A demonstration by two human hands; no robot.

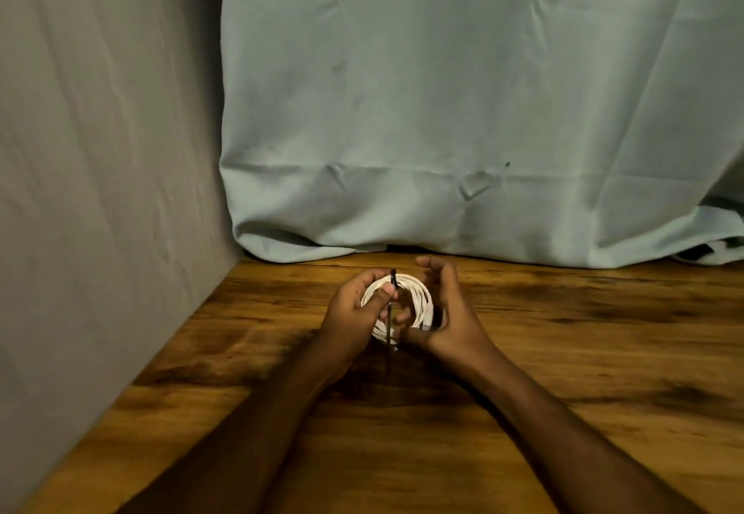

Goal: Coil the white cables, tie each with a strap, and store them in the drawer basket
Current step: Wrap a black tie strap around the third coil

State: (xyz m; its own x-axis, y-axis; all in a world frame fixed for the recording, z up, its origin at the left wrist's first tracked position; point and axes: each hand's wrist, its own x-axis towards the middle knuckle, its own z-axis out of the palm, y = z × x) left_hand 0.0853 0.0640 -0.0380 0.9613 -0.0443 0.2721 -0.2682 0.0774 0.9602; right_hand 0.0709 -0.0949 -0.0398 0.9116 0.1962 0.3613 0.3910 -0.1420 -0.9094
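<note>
Above the wooden table (pixel 563 352), below the hanging cloth (pixel 443 110), the right hand (pixel 451 320) cups the coiled white cable (pixel 418 296) at 3 o'clock to steady it while the left hand (pixel 354 308), at 9 o'clock, pinches the black strap (pixel 393 276) against the loops at 12 o'clock for tying.

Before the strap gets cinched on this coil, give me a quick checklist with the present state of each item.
1. White cable wound into a coil: ok.
2. Left hand grips the coil, thumb pressing the black strap: ok.
3. Right hand supports the coil's other side: ok.
4. Strap looped over the coil's top, tail hanging down: ok.
5. Strap fastened: cannot tell.
6. Drawer basket in view for storing: not ok, only the wooden table and cloth backdrop show.
</note>
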